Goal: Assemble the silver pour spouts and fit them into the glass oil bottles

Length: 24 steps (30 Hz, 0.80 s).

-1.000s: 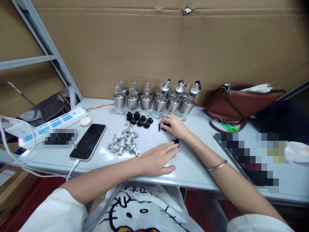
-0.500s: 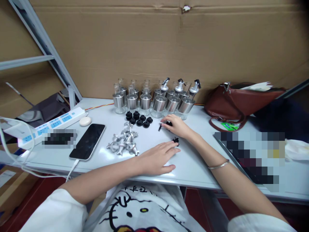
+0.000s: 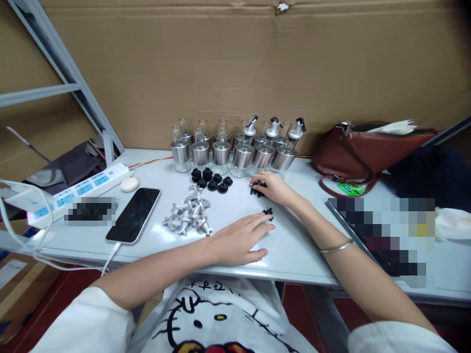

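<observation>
My left hand (image 3: pixel 239 239) lies palm down on the table with its fingers stretched out and the thumb apart. Its fingertips reach a small cluster of black pieces (image 3: pixel 268 213). Further back, my right hand (image 3: pixel 275 188) curls its fingers round a pile of small black stick-like parts (image 3: pixel 258 191); the palm hides some of them. Left of my hands is a heap of silver pourer tops (image 3: pixel 189 213). Black ribbed stoppers (image 3: pixel 212 185) stand grouped behind that heap. Glass bottles with steel sleeves (image 3: pixel 221 153) form rows at the back, and three carry silver pourers with black flaps (image 3: pixel 273 128).
On the left are a phone (image 3: pixel 134 215) on a white cable, a round white case (image 3: pixel 130 184) and a power strip (image 3: pixel 84 187). A brown handbag (image 3: pixel 344 154) sits at the back right, near a blurred flat item (image 3: pixel 379 235). Cardboard (image 3: pixel 184 59) walls the back.
My right hand has shifted slightly right, and the black piece that lay out to its left is now in among the pile. My left hand stays in place.
</observation>
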### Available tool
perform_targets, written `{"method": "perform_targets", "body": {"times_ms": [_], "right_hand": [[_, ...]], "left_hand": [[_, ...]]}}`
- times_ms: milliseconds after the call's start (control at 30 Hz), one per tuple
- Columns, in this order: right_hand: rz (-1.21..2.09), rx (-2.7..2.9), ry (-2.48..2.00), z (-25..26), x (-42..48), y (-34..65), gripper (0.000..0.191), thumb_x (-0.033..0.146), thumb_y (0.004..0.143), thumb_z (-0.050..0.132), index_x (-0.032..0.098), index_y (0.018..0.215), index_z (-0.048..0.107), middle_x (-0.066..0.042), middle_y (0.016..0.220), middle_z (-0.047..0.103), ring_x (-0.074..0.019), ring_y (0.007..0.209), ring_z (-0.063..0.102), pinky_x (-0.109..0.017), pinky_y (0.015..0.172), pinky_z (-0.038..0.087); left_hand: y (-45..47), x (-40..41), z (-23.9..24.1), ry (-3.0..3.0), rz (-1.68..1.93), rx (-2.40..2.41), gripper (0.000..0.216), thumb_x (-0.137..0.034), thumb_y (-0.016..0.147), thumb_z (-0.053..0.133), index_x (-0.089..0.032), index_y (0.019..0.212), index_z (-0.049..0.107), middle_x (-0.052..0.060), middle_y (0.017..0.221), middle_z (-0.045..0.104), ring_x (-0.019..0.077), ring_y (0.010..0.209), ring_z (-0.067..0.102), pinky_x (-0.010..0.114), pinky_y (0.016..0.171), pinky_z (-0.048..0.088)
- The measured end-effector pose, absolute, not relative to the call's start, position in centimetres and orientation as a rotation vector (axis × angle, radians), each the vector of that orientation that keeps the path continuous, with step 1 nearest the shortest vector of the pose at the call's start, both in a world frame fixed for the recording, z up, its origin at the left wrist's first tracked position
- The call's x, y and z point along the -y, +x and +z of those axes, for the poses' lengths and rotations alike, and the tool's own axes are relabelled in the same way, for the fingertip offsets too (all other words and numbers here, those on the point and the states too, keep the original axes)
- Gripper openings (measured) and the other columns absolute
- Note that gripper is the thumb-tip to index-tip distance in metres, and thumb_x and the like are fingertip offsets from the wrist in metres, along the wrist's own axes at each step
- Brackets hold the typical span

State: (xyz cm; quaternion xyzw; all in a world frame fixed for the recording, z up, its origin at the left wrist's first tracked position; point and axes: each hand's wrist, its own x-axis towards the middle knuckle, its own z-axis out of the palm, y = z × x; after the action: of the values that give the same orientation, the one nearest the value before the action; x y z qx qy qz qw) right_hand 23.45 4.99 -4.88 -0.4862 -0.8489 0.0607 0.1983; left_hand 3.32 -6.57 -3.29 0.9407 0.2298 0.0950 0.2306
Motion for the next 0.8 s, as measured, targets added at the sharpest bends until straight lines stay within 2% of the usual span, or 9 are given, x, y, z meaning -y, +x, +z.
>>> {"method": "perform_targets", "body": {"times_ms": [100,200,333,500,667,800], "right_hand": [[0.169,2.378,-1.443,-4.4,-5.0,24.3,0.023,0.03,0.084,0.058,0.015,0.098,0.068,-0.013,0.096,0.067,-0.0277,0.091,0.062,-0.041,0.085,0.047],[0.219,2.353,-1.491,-3.6,-5.1,25.6,0.027,0.031,0.089,0.047,0.015,0.096,0.068,-0.013,0.094,0.069,-0.0278,0.089,0.064,-0.042,0.084,0.048],[0.355,2.33,-1.56,-2.8,-5.1,27.1,0.024,0.021,0.088,0.045,0.017,0.091,0.068,-0.01,0.09,0.072,-0.0247,0.083,0.066,-0.037,0.078,0.051],[0.495,2.322,-1.7,-2.0,-4.4,26.6,0.026,0.008,0.078,0.05,0.014,0.096,0.068,-0.004,0.068,0.071,-0.0194,0.063,0.066,-0.03,0.068,0.051],[0.48,2.309,-1.768,-1.6,-3.9,25.5,0.025,0.009,0.079,0.052,0.013,0.097,0.068,-0.005,0.072,0.072,-0.0172,0.065,0.066,-0.026,0.07,0.049],[0.33,2.342,-1.616,-2.2,-4.3,25.4,0.022,0.026,0.083,0.057,0.013,0.096,0.07,-0.01,0.089,0.071,-0.0214,0.077,0.065,-0.031,0.074,0.048]], "left_hand": [[3.3,6.6,-3.2,2.593,0.25,-0.637,0.056,-0.034,0.09,0.045,-0.007,0.137,0.036,0.018,0.152,0.026,0.0258,0.142,0.023,0.039,0.117,0.024],[3.3,6.6,-3.3,2.601,0.246,-0.635,0.055,-0.035,0.09,0.044,-0.008,0.137,0.035,0.018,0.152,0.026,0.0255,0.142,0.023,0.039,0.116,0.024],[3.3,6.6,-3.3,2.607,0.248,-0.634,0.055,-0.035,0.09,0.044,-0.008,0.137,0.036,0.018,0.151,0.028,0.0252,0.142,0.023,0.038,0.117,0.024],[3.3,6.7,-3.3,2.606,0.251,-0.629,0.054,-0.034,0.09,0.046,-0.006,0.135,0.038,0.019,0.15,0.028,0.0267,0.142,0.024,0.039,0.117,0.024],[3.3,6.6,-3.3,2.607,0.275,-0.634,0.052,-0.033,0.089,0.046,-0.008,0.134,0.039,0.019,0.15,0.029,0.0266,0.141,0.025,0.041,0.115,0.027],[3.3,6.6,-3.4,2.621,0.286,-0.628,0.052,-0.034,0.089,0.047,-0.008,0.134,0.04,0.019,0.15,0.03,0.027,0.141,0.026,0.041,0.115,0.027]]}}
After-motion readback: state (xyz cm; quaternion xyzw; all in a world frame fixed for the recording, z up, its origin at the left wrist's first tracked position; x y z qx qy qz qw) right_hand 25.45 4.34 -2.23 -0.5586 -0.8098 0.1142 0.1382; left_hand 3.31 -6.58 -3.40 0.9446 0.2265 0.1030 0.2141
